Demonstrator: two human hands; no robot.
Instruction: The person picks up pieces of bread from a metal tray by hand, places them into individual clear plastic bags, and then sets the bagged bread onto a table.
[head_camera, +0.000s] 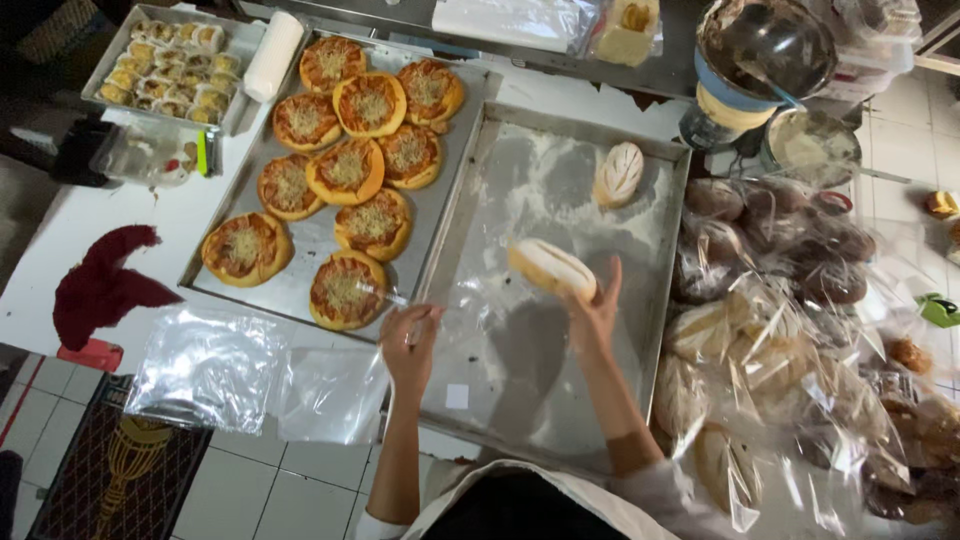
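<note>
A pale cream oval bread loaf (552, 269) with a white floury top sits at the centre of the frame. A second oval loaf (619, 173), above it, is white with tan stripes. Both lie over a grey metal baking tray (520, 400) dusted in white flour. On the upper left, round golden-orange buns (345, 170) carry reddish-brown sauce and pale yellow shredded topping. A smaller silver tray (100, 75) in the upper left corner holds light yellow and white pastries. A dark red cloth (100, 285) lies at the left edge. On the right, clear glossy bags (790, 330) show brown and beige breads.
</note>
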